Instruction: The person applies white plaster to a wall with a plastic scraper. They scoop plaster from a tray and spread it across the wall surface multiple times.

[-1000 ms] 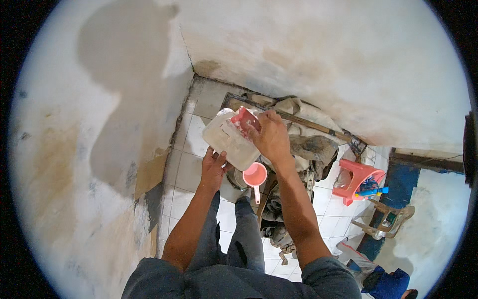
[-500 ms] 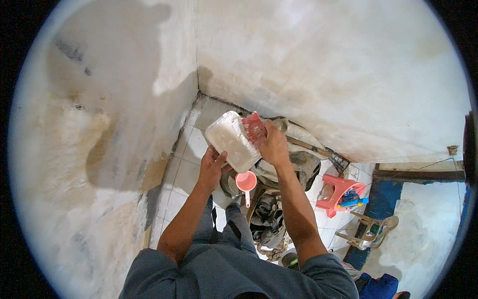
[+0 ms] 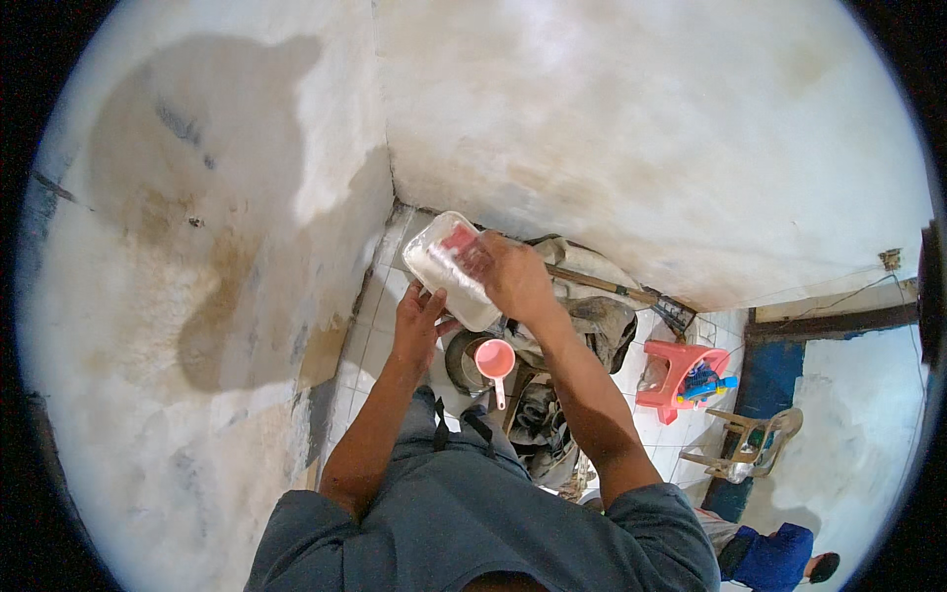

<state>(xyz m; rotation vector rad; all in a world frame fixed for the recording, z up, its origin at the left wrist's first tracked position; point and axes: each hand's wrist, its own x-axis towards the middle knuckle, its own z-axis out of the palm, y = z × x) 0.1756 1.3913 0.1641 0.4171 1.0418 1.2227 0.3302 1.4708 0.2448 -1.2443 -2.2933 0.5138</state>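
Head view: the person's left hand (image 3: 418,321) grips the near left edge of a pale shallow tray (image 3: 468,303), its thumb along the rim and its fingers going out of sight beneath. The right hand (image 3: 519,282) is closed around a red scraper (image 3: 472,259), whose blade, a little blurred, lies over the inside of the tray. The tray is tilted in mid-air in front of the body.

The step in hand looks like working the scraper through whitish paste in the tray; the next move probably calls for a steady left grip and a level blade. Tray and paste are so alike in colour that the amount cannot be told.

Lower down, a pink dipper (image 3: 494,358) overlaps a dark round pot (image 3: 460,367); whether either holds liquid is unclear. Beside them is a box of dark, crumpled stuff (image 3: 539,431), and beyond it a heap of cloth (image 3: 604,329).

Farther right, a pink stool (image 3: 673,373) has a blue bottle (image 3: 706,386) at it, contents hidden. Past it is a beige chair (image 3: 756,441).
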